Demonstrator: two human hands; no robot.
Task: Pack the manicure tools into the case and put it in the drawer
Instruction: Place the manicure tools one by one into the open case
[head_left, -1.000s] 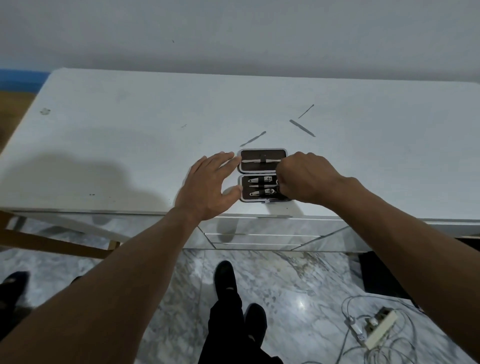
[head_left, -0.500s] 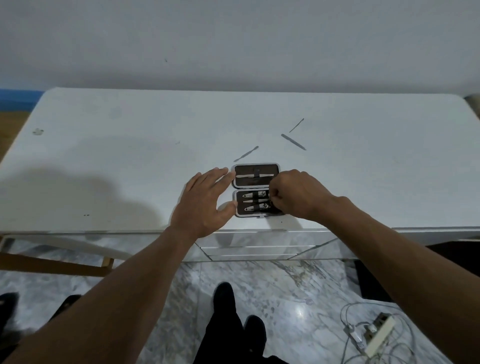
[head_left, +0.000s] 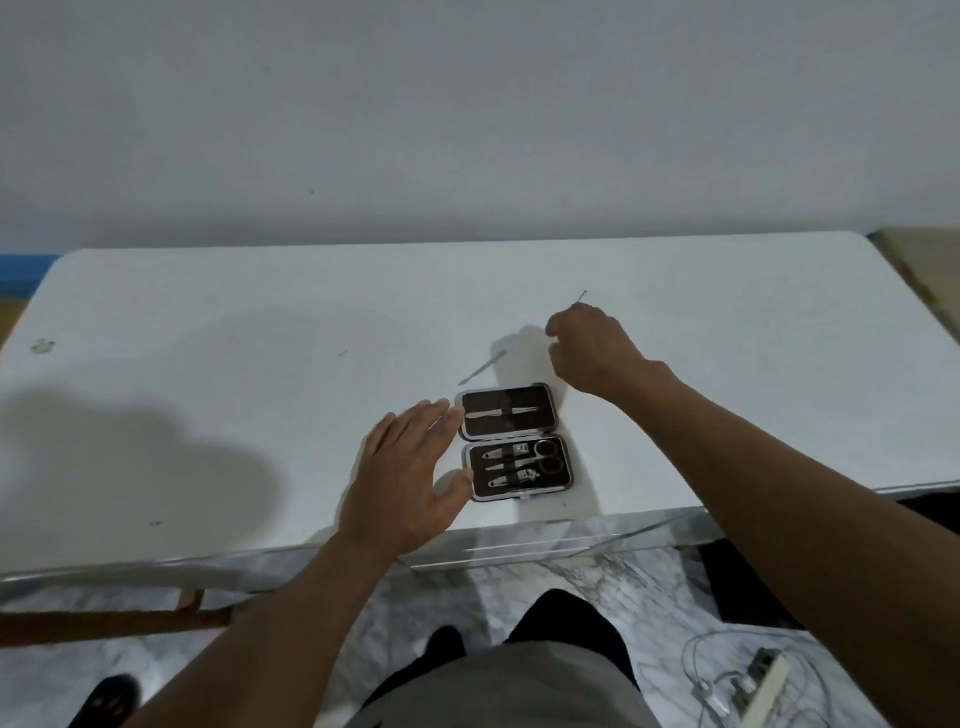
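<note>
Manicure case (head_left: 509, 428), silver-rimmed with dark lining, lies open at the white table's (head_left: 208, 338) 6 o'clock edge, with steel scissors (head_left: 540, 457) and clippers strapped in. Left hand (head_left: 402, 480) rests flat and wide, fingertips touching the case's 9 o'clock side. Right hand (head_left: 592, 348) reaches to 1 o'clock, fingers curled over a thin steel pick (head_left: 582, 297); I cannot tell whether it grips. Packing looks midway: next, pinch that pick firmly, slot it, then fetch the slim metal pusher (head_left: 483, 366) at 12 o'clock.

Thin tool (head_left: 581, 297) mostly behind right hand (head_left: 589, 348)
</note>
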